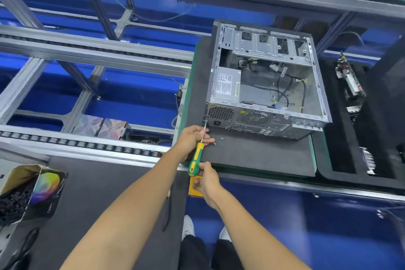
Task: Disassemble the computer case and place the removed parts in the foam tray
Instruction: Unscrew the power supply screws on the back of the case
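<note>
Both hands on the screwdriver [195, 160]: my left hand [192, 138] pinches its shaft by the tip, my right hand [207, 183] grips the handle's butt, long axis running up-forward into the computer case [263, 85] rear lower-left corner screw, foam tray [341, 160] off right.

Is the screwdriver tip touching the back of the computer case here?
Touching. The head view shows the screwdriver shaft running up to a screw at the lower left corner of the computer case rear panel, no gap visible.
</note>
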The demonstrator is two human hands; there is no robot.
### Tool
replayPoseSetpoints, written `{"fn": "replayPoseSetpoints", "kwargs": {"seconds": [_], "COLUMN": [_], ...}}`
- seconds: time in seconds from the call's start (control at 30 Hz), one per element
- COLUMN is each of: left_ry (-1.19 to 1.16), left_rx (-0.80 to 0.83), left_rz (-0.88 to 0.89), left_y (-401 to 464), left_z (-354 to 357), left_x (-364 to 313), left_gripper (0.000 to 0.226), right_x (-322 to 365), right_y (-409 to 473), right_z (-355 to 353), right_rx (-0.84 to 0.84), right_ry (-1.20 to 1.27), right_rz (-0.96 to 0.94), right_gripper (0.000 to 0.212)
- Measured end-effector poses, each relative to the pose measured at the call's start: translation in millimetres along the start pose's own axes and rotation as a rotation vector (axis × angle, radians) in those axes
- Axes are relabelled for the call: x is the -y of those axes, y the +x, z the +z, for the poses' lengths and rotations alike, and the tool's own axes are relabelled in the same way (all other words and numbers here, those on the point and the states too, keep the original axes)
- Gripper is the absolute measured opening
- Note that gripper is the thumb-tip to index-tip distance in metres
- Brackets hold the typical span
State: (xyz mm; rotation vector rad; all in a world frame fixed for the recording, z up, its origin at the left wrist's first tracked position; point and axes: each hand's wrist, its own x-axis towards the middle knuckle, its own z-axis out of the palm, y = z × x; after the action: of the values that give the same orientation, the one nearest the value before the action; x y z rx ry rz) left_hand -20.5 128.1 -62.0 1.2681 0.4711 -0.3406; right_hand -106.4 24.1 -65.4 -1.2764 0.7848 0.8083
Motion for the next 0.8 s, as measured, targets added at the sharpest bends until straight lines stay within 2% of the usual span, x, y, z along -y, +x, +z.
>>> {"fn": "replayPoseSetpoints", "kwargs": {"seconds": [0.17, 0.27, 0.33, 0.43, 0.53, 0.63, 0.8], "left_ry": [-0.011, -0.017, -0.015, -0.005, 0.017, -0.022, -0.033], "left_rx": [0.059, 0.052, 0.048, 0.036, 0.027, 0.009, 0.002], "left_rz": [0.046, 0.076, 0.082, 0.104, 0.127, 0.137, 0.132], "left_y": [-0.6, -1.4, -1.6, 0.5, 2.1, 1.7, 2.9], "left_z": [-5.4, -5.9, -4.7, -4.4, -6.4, -5.5, -3.8], "left_x": [2.1, 5.4, 6.5, 9.0, 12.2, 14.9, 14.8], "left_gripper": [0.017, 0.015, 0.013, 0.020, 0.026, 0.031, 0.031], "right_x": [-0.6, 2.4, 4.1, 6.7, 4.2, -6.0, -23.7], "right_y": [0.4, -4.6, -6.3, -4.4, 0.0, 1.0, 4.1], "right_z": [5.1, 6.2, 8.1, 11.4, 13.9, 11.5, 1.9], "right_rx": [0.050, 0.150, 0.142, 0.105, 0.088, 0.178, 0.382], "right_ry": [0.095, 0.279, 0.349, 0.370, 0.378, 0.452, 0.456], "right_rz": [0.041, 0.091, 0.098, 0.054, 0.035, 0.076, 0.134], "right_gripper": [0.033, 0.026, 0.020, 0.013, 0.016, 0.013, 0.041]}}
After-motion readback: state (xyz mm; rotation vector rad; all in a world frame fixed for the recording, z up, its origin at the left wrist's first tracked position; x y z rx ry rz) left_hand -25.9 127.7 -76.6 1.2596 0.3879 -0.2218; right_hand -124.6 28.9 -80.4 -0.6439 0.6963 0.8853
